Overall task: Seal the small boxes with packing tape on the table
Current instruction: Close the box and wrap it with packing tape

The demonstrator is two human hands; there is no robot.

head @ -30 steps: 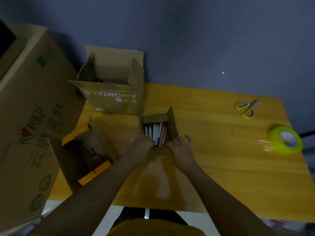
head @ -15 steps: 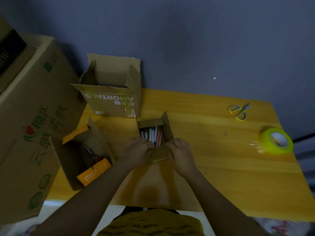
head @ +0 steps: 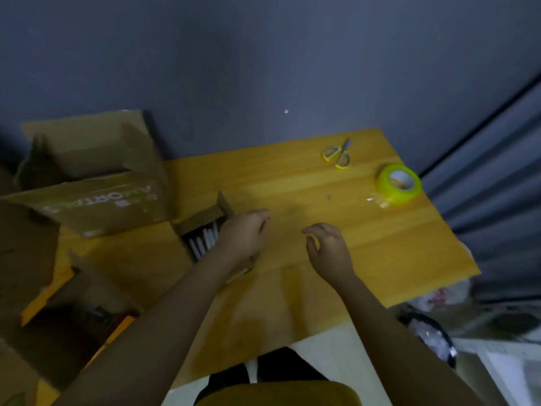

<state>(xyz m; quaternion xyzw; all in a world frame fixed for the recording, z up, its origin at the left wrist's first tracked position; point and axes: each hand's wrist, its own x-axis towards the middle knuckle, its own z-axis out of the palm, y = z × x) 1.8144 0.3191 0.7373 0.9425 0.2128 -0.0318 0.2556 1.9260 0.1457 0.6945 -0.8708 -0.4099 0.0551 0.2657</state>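
Currently, the small box [head: 205, 230] sits on the yellow wooden tabletop [head: 307, 273], left of centre, with its flaps open and a row of pens [head: 205, 243] visible inside. The left hand [head: 244, 234] rests over the near right corner of this box, palm down, covering that part of the opening; its fingers [head: 262, 215] extend toward the right, loosely together, and whether they grip a flap cannot be told. The right hand [head: 329, 249] hovers above bare tabletop to the right of the box, apart from it, with the fingers [head: 311, 230] curled, spread and holding nothing.

The roll of packing tape [head: 398, 184], yellow-green, lies near the far right edge of the tabletop, well apart from both hands. A loose end of clear tape appears to trail from it on the near left side. The scissors [head: 338, 155], with yellow handles, lie closed near the far edge, just left of the roll and separate from it.

A larger open cardboard box [head: 99, 206] with pale lettering on its side stands at the far left corner, just beside the small box. Another open box [head: 73, 312] with orange-edged flaps sits at the near left corner; its contents are too dark to identify. The frame is motion-blurred.
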